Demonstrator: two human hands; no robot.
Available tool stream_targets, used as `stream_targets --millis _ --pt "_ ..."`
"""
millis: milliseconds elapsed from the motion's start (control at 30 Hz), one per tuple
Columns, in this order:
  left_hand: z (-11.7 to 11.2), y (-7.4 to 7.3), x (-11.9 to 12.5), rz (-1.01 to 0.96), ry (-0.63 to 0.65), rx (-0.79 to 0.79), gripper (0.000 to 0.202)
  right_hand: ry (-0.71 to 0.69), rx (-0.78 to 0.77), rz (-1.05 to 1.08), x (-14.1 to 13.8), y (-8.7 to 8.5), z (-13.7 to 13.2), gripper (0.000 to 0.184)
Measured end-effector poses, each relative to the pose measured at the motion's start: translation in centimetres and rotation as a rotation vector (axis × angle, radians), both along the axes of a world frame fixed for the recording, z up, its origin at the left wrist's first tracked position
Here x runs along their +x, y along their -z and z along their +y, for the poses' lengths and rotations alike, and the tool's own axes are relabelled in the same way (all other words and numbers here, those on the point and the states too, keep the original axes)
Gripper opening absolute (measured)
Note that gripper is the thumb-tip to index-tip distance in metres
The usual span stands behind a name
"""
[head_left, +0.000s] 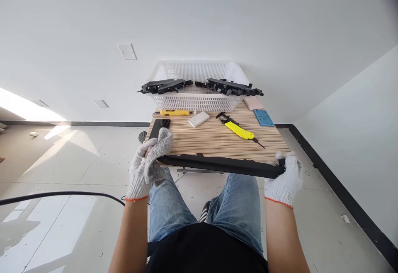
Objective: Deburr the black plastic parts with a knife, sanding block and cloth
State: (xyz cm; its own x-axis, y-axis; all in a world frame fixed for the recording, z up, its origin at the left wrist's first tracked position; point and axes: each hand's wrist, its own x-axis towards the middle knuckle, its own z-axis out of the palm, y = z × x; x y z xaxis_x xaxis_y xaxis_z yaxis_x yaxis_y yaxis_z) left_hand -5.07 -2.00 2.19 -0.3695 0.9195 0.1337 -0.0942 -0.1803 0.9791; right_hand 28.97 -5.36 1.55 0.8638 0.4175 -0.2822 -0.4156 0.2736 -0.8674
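Note:
A long black plastic trim strip (217, 164) spans the space between my two gloved hands, over the table's front edge. My left hand (139, 169), in a white knit glove, is closed on a bunched grey cloth (160, 153) at the strip's left end. The cloth covers that end, so I cannot see how the fingers meet the strip. My right hand (286, 177), gloved too, is wrapped round the strip's right end. A black phone (159, 129) lies just beyond my left hand.
On the wooden table (192, 140) lie a yellow pen-like tool (174, 112), a white block (199, 119), a yellow-handled cutter (239, 130), a black caliper (224, 117) and a blue pad (263, 117). Behind, a white basket (199, 102) holds black plastic parts (231, 86). A black cable (62, 193) runs at left.

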Motion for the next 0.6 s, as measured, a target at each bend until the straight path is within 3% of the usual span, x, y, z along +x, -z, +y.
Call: stream_targets --millis 233,467,600 --pt "0.4 1.5 -1.3 -0.036 -0.008 -0.111 0.044 0.000 -0.030 -0.135 -0.8 0.7 0.0 0.027" --pt "-0.8 -1.2 -0.2 0.093 0.236 -0.247 0.037 0.041 -0.051 -0.169 -0.3 0.4 -0.2 0.025" --pt "-1.0 -1.6 -0.3 0.165 0.320 -0.253 0.042 0.039 -0.058 -0.165 0.0 -0.1 -0.2 0.024"
